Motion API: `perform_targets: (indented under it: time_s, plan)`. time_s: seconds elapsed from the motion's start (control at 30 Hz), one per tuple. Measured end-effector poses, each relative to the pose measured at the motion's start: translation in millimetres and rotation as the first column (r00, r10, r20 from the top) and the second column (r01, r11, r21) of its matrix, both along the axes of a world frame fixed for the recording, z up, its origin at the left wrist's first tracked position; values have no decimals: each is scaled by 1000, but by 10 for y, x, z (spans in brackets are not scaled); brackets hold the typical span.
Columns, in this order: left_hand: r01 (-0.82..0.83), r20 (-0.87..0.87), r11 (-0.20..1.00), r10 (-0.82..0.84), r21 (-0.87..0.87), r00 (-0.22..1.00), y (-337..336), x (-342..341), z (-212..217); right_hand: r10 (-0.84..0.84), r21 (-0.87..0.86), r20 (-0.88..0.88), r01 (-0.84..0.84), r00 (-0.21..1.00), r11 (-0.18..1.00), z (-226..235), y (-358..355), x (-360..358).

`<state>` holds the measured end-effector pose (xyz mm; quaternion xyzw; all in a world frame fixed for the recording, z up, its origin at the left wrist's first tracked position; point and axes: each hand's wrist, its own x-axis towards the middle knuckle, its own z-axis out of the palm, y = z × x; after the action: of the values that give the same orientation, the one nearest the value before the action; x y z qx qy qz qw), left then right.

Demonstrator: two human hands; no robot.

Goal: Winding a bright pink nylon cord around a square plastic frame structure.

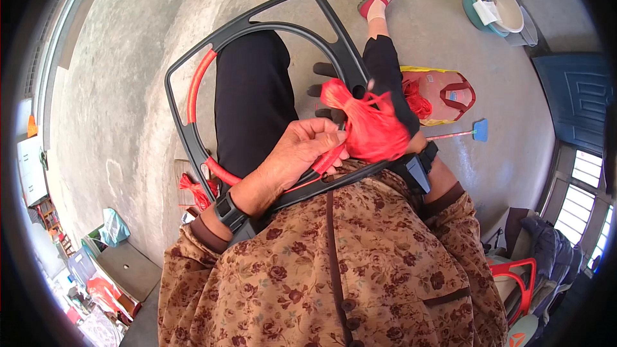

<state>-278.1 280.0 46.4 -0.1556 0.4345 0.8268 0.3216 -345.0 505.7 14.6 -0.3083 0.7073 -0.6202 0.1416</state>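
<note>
A black frame (347, 58) with an inner ring rests across the seated person's lap, its near edge against the brown floral jacket (392, 257). Red wrapping (193, 93) covers separate stretches of the ring on the left side, and another stretch lies under the left hand (302, 148). That hand is bare and closed, its thumb and bent fingers gripping the wrapped near part of the frame. Just to its right, a loose bundle of red strands (376, 128) lies over the frame's right side, gathered narrow toward its upper left end and fanned out below. The right hand (403, 106), in a dark glove, is beside and partly behind this bundle; dark fingers show spread past the frame's bar, but whether it grips the strands I cannot tell. Each wrist carries a black strapped device

Beyond the right hand, a red bag with yellow edging (447, 104) sits on the concrete floor (141, 90), with more red strands in it, and a blue fly swatter (480, 130) lies near it. Another red clump (198, 191) is at the left, by the frame's lower left corner
</note>
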Motion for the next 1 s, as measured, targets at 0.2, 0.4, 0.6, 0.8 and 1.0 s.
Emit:
perform_targets:
  time_s: [0.2,0.4,0.6,0.8,1.0]
  plan:
    - [-82,-122,996,76,-42,990,-7,-39,-47,164,270,-123,-126,979,955,166,170,13]
    - [-17,-79,999,14,-34,997,-20,1,-34,7,269,115,-38,993,962,257,95,300]
    - [1,-40,999,-2,-35,999,-5,-6,21,-83,-244,890,622,449,744,8,-221,252]
    - [-48,-20,999,48,-2,999,-103,-41,1,-239,-177,836,654,494,735,-121,319,92]
    - [-103,23,995,103,10,994,-118,-72,-22,-14,-390,881,741,474,547,-106,1224,430]
